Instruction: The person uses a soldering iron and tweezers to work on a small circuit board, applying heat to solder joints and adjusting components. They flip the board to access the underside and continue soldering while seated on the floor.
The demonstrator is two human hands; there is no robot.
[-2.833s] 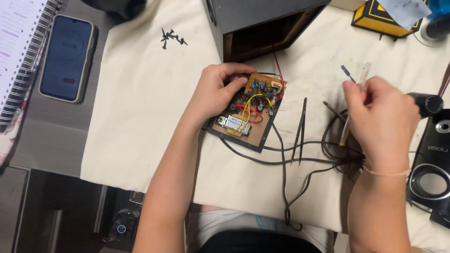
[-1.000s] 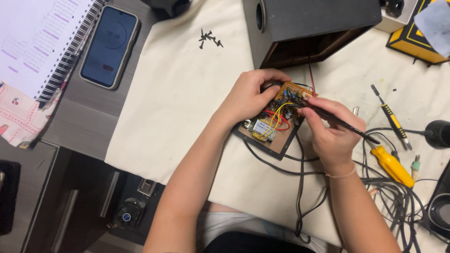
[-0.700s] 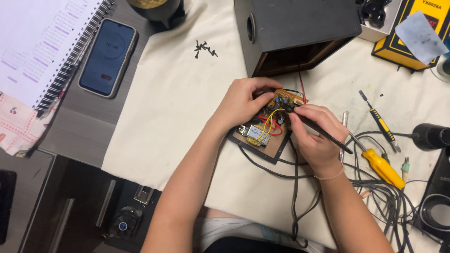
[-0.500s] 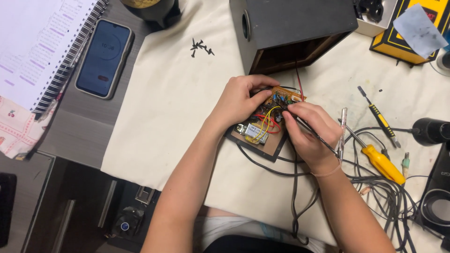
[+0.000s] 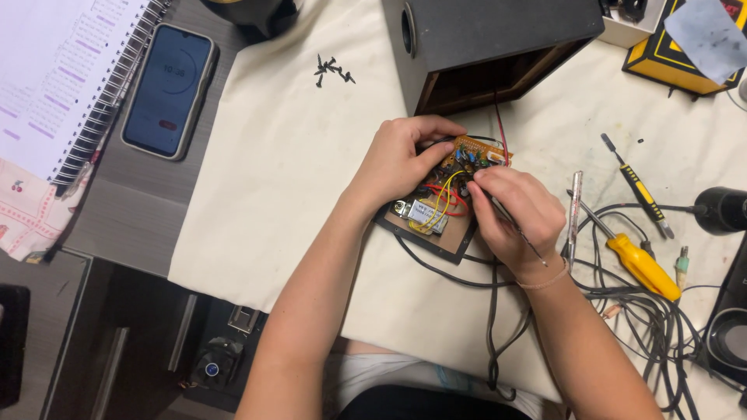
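My left hand (image 5: 401, 155) grips the far-left edge of a small circuit board (image 5: 443, 204) with red and yellow wires, which lies on a white cloth (image 5: 280, 171). My right hand (image 5: 517, 214) is closed around a thin dark tool (image 5: 520, 236), held like a pen, its tip down on the right part of the board. Black cables (image 5: 490, 311) run from the board toward me. Just behind the board stands an open dark speaker box (image 5: 482, 47).
Loose black screws (image 5: 331, 68) lie on the cloth at the back. A phone (image 5: 170, 89) and a spiral notebook (image 5: 54, 78) sit at the left. At the right are screwdrivers (image 5: 638, 264), a cable tangle (image 5: 646, 327), a yellow box (image 5: 685, 39) and a small speaker (image 5: 727, 342).
My right hand picked up the thin tool, brought it left to the board and lowered its tip onto the board. My left hand has stayed on the board.
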